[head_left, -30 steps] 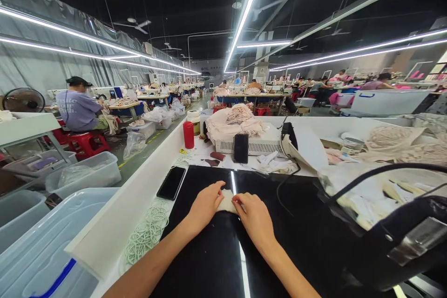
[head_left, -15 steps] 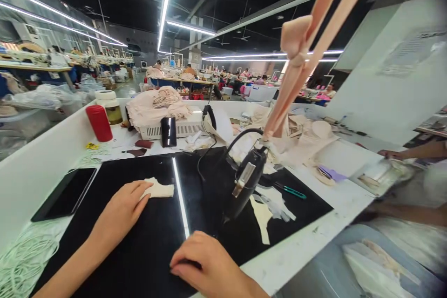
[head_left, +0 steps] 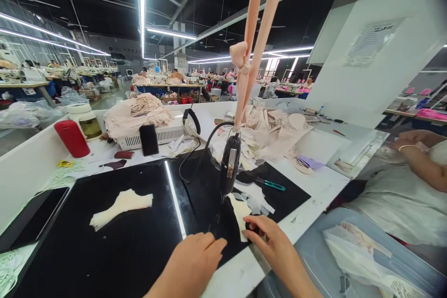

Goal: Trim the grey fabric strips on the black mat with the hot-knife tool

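Note:
My left hand (head_left: 195, 260) is over the front of the black mat (head_left: 132, 256), fingers loosely bent and thumb hidden; nothing shows in it. My right hand (head_left: 275, 247) reaches the right edge of a cream fabric piece (head_left: 240, 214), thumb and forefinger tips apart at its border. Just behind that piece, a dark handheld tool (head_left: 229, 165) with a cord hangs upright from a knotted peach strap (head_left: 246, 74). A small stack of cream fabric pieces (head_left: 122, 206) lies on the mat's left side, apart from both hands.
White scraps (head_left: 254, 195) and teal-handled thread snips (head_left: 270, 184) lie right of the tool. Behind stand a phone (head_left: 149, 139), a red container (head_left: 71, 138) and piled peach fabric (head_left: 139, 114). A tablet (head_left: 33, 219) lies left. A grey tub (head_left: 314, 237) and another person (head_left: 401, 195) are at right.
My left hand has left the cream stack and moved right. My right hand has moved right to the other cream piece. The view has turned right, and the hanging tool is more upright.

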`<act>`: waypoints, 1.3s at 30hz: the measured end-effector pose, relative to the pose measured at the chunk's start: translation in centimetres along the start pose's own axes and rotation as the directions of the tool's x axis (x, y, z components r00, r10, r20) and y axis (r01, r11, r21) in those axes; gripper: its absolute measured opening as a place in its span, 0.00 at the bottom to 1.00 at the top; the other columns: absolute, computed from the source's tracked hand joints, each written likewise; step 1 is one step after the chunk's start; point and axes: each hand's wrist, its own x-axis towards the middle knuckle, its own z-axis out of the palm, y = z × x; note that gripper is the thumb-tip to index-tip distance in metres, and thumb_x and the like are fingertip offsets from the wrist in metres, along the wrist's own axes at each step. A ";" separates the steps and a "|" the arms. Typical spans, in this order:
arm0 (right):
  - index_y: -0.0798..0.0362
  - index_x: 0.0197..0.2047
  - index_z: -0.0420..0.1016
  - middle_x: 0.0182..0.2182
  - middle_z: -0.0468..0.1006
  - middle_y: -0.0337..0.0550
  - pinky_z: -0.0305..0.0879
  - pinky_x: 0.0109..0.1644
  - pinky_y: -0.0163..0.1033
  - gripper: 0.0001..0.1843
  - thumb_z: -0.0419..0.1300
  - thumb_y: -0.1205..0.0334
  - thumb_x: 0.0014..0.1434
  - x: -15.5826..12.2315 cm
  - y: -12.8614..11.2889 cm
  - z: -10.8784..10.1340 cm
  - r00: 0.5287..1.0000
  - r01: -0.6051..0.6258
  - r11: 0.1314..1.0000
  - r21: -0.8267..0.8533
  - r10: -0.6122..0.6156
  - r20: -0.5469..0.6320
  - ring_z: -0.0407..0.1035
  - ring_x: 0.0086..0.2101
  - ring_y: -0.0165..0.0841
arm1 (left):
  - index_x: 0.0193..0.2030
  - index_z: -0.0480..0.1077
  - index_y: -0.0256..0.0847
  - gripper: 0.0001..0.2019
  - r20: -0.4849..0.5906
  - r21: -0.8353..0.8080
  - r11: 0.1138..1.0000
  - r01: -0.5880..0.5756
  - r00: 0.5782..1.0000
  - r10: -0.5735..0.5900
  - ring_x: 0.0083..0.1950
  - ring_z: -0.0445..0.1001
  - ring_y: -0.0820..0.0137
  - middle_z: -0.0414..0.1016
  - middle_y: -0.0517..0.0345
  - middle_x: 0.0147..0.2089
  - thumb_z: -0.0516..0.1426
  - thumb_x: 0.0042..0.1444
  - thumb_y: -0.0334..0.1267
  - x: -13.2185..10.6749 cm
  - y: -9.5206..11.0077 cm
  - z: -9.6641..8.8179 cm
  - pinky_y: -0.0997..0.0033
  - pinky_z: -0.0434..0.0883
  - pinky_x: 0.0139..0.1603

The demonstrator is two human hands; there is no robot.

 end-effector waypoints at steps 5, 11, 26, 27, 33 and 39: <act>0.45 0.38 0.80 0.38 0.80 0.43 0.67 0.50 0.45 0.12 0.57 0.54 0.68 0.1 0.2 1.0 0.999 0.027 1.000 0.010 -0.027 0.033 0.73 0.42 0.43 | 0.55 0.71 0.40 0.16 0.116 0.068 0.997 0.035 0.992 -0.043 0.36 0.80 0.62 0.78 0.59 0.39 0.63 0.61 0.29 3.0 1.7 2.5 0.64 0.76 0.34; 0.44 0.37 0.78 0.37 0.80 0.40 0.68 0.47 0.42 0.13 0.56 0.52 0.69 0.1 0.8 0.8 0.997 -0.010 0.999 0.037 0.007 0.072 0.74 0.41 0.40 | 0.55 0.71 0.43 0.14 0.176 0.028 0.989 0.142 0.974 -0.145 0.37 0.79 0.63 0.77 0.61 0.39 0.63 0.63 0.31 3.4 2.0 3.1 0.64 0.75 0.36; 0.40 0.54 0.79 0.41 0.82 0.42 0.71 0.44 0.42 0.18 0.56 0.48 0.66 0.1 0.4 0.7 0.998 -0.061 0.998 -0.027 0.062 0.028 0.75 0.45 0.44 | 0.61 0.69 0.46 0.18 0.237 0.103 0.994 0.040 0.969 -0.064 0.37 0.76 0.65 0.75 0.61 0.39 0.63 0.67 0.41 3.4 2.2 2.7 0.66 0.70 0.34; 0.41 0.50 0.81 0.42 0.82 0.43 0.71 0.44 0.42 0.16 0.57 0.48 0.66 0.2 0.3 0.7 0.998 -0.059 0.998 -0.028 0.060 0.028 0.75 0.45 0.44 | 0.59 0.70 0.47 0.17 0.252 0.091 0.994 0.053 0.965 -0.075 0.37 0.76 0.65 0.75 0.62 0.39 0.64 0.66 0.41 3.5 2.2 2.7 0.66 0.70 0.34; 0.46 0.33 0.76 0.32 0.79 0.40 0.69 0.38 0.39 0.14 0.57 0.48 0.65 0.6 -0.9 0.3 0.998 -0.060 0.997 0.040 0.060 0.003 0.73 0.33 0.39 | 0.58 0.70 0.49 0.15 0.214 -0.043 0.991 0.123 0.970 -0.111 0.37 0.75 0.66 0.75 0.62 0.41 0.64 0.66 0.40 3.4 2.2 3.4 0.66 0.70 0.36; 0.47 0.34 0.77 0.24 0.76 0.38 0.65 0.31 0.38 0.14 0.62 0.45 0.60 3.0 -2.5 -0.9 0.990 -0.108 0.968 0.227 0.126 -0.064 0.68 0.24 0.35 | 0.52 0.72 0.49 0.11 0.228 -0.048 0.985 0.164 0.962 -0.149 0.37 0.74 0.65 0.74 0.61 0.40 0.65 0.64 0.39 3.5 2.4 3.4 0.66 0.66 0.35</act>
